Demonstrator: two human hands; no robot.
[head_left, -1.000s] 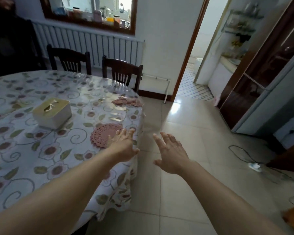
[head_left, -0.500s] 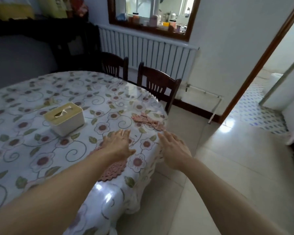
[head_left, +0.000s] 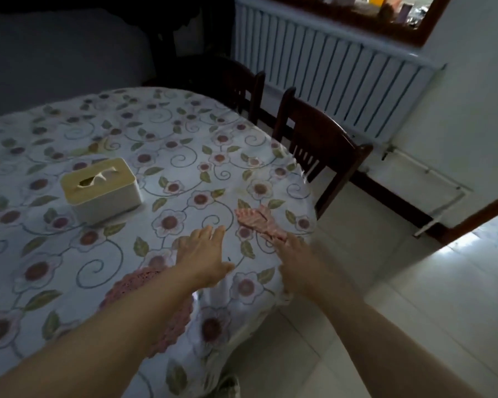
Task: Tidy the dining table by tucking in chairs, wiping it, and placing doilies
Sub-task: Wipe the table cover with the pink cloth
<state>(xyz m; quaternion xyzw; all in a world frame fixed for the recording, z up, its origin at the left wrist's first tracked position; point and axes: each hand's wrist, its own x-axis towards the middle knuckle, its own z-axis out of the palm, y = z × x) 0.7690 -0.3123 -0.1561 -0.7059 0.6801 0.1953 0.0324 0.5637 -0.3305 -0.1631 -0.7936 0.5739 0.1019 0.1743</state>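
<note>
Now you reach both hands over the near right edge of the table (head_left: 104,130) — your left hand (head_left: 203,261) flat with fingers apart, holding nothing, your right hand (head_left: 295,258) blurry, fingertips touching the crumpled pink doilies (head_left: 258,222), maybe to grab them — while one round doily (head_left: 144,282) lies spread under your left arm.

Desk (head_left: 184,133) under a flowered cloth.
On it lay a tissue box (head_left: 101,190), a round pink doily (head_left: 167,308), and a bunched pink doily pile (head_left: 259,222) near the edge.
</note>
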